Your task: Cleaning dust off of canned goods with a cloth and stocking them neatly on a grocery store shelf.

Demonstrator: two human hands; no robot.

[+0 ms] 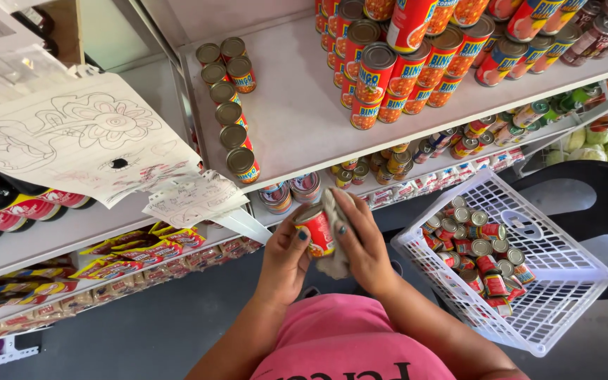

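Observation:
My left hand [286,257] grips a small red can [316,229] with a silver top, held in front of my chest. My right hand [364,243] presses a beige cloth [333,262] against the can's side. A row of similar red cans [232,112] runs along the left part of the white shelf [297,119] just above my hands. A stacked pile of red and blue cans [416,60] stands further right on that shelf.
A white plastic basket [564,281] with several small cans lies at my right. Lower shelves hold more cans and packets. Paper sheets with drawings [86,137] hang at the left. Vegetables [606,144] sit at the far right.

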